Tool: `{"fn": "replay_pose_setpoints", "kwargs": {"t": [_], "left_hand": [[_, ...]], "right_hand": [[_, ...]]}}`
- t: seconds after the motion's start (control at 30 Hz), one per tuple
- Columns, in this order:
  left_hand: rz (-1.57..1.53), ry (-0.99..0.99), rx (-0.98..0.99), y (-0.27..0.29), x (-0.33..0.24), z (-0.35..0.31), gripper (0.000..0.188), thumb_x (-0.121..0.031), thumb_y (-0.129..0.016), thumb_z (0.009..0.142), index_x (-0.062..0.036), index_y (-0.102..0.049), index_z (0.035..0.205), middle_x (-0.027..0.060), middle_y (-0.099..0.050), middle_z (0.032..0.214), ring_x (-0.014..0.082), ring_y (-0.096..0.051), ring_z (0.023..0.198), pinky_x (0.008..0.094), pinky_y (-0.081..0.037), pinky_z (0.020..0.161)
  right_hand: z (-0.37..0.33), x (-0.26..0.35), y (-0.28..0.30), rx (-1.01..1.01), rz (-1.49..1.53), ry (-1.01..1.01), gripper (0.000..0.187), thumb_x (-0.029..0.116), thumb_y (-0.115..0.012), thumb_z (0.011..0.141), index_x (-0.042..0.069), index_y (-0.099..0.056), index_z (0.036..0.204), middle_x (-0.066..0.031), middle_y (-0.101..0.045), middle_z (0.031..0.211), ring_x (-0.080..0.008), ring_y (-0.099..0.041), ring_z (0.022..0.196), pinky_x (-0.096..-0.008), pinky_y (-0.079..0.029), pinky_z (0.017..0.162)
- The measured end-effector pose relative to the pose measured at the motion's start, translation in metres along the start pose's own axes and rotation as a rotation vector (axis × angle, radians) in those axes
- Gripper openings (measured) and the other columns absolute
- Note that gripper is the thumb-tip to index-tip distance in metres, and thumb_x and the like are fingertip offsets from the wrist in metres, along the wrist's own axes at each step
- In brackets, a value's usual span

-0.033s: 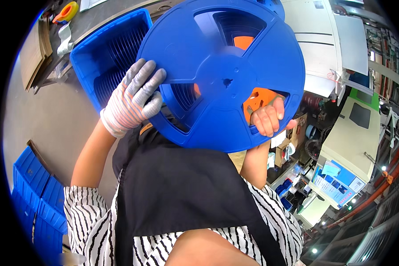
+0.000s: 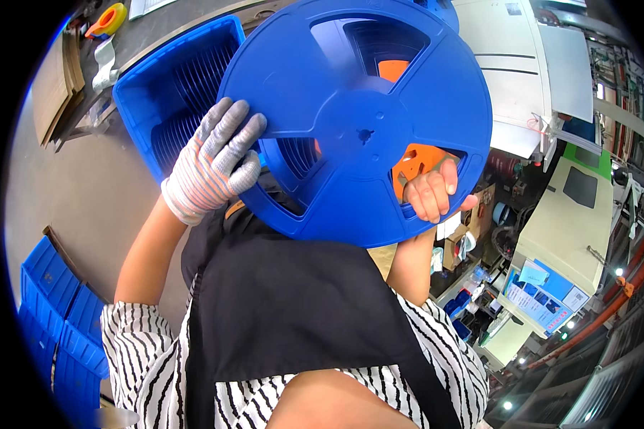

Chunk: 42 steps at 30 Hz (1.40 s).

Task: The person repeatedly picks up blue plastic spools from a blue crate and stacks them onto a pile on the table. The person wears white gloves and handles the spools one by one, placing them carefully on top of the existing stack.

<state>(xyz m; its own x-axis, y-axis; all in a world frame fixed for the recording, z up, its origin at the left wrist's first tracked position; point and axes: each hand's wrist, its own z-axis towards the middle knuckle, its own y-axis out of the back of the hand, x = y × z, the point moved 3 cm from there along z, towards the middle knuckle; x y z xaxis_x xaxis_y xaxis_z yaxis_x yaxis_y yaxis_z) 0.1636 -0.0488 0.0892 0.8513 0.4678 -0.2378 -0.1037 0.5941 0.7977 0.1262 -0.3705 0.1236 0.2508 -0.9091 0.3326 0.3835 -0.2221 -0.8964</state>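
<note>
A large blue plastic reel [image 2: 293,82] is held up in front of my chest, its flat round face with cut-out windows turned toward me. My left hand [image 2: 211,161], in a grey-and-orange striped glove, grips its left rim with the fingers laid over the face; the thumb side is partly hidden. Bare, my right hand [image 2: 431,193] curls its fingers through the lower right window and clasps the rim. Through the windows show orange parts [image 2: 416,161] behind the reel. At the left, a blue bin [image 2: 137,107] holds several thin dark-blue discs standing on edge, partly covered by the reel.
A dark workbench [image 2: 168,28] at the back left carries a yellow-orange tape roll [image 2: 109,20]. Flat cardboard [image 2: 54,89] stands at the far left. Blue crates [image 2: 50,286] are stacked at the lower left. A beige machine [image 2: 562,214] stands at the right.
The reel and my left hand have shifted very slightly down and left. Both hands keep the same hold.
</note>
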Motion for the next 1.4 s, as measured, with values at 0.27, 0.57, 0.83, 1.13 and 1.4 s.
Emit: {"fn": "replay_pose_setpoints", "kwargs": {"t": [0.27, 0.57, 0.83, 1.13, 1.4], "left_hand": [[-0.444, 0.102, 0.342, -0.005, -0.010, -0.003, 0.072, -0.014, -0.070, 0.067, -0.0103, -0.047, 0.135, 0.0232, -0.043, 0.140, 0.0438, -0.039, 0.131, 0.0559, -0.030, 0.109], [-0.222, 0.314, 0.016, -0.052, -0.013, 0.107, 0.059, -0.026, -0.059, 0.081, -0.0074, -0.046, 0.136, 0.0173, -0.047, 0.139, 0.0349, -0.041, 0.131, 0.0522, -0.024, 0.112], [-0.436, 0.245, 0.033, -0.059, -0.054, 0.107, 0.059, -0.020, -0.062, 0.072, -0.0053, -0.051, 0.128, 0.0203, -0.047, 0.136, 0.0396, -0.040, 0.131, 0.0513, -0.026, 0.112], [-0.038, 0.351, 0.161, -0.067, 0.045, 0.000, 0.067, -0.037, -0.058, 0.083, -0.0056, -0.041, 0.139, 0.0196, -0.039, 0.144, 0.0383, -0.033, 0.137, 0.0508, -0.020, 0.115], [-0.195, 0.020, 0.190, -0.047, -0.001, -0.014, 0.054, -0.024, -0.071, 0.069, -0.0076, -0.055, 0.119, 0.0153, -0.055, 0.123, 0.0344, -0.050, 0.121, 0.0506, -0.040, 0.104]], "right_hand": [[0.007, -0.006, -0.010, -0.055, -0.036, 0.031, 0.034, 0.031, -0.067, 0.090, 0.008, -0.041, 0.088, -0.0003, -0.051, 0.055, -0.0100, -0.052, 0.043, -0.0235, -0.040, 0.043], [0.016, -0.021, -0.011, -0.114, -0.052, -0.068, 0.040, 0.040, -0.067, 0.089, 0.008, -0.042, 0.090, 0.0031, -0.045, 0.055, -0.0080, -0.046, 0.041, -0.0225, -0.035, 0.041], [0.013, -0.021, -0.009, -0.242, -0.057, -0.032, 0.037, 0.036, -0.066, 0.090, 0.008, -0.041, 0.091, 0.0023, -0.046, 0.055, -0.0088, -0.046, 0.042, -0.0229, -0.037, 0.044], [0.021, -0.010, -0.014, -0.219, -0.046, -0.002, 0.039, 0.038, -0.066, 0.090, 0.007, -0.043, 0.093, 0.0015, -0.044, 0.058, -0.0093, -0.044, 0.044, -0.0244, -0.036, 0.045], [0.045, -0.006, -0.013, -0.258, -0.039, -0.008, 0.036, 0.033, -0.065, 0.092, 0.007, -0.040, 0.098, -0.0016, -0.050, 0.067, -0.0089, -0.051, 0.054, -0.0220, -0.039, 0.050]]}}
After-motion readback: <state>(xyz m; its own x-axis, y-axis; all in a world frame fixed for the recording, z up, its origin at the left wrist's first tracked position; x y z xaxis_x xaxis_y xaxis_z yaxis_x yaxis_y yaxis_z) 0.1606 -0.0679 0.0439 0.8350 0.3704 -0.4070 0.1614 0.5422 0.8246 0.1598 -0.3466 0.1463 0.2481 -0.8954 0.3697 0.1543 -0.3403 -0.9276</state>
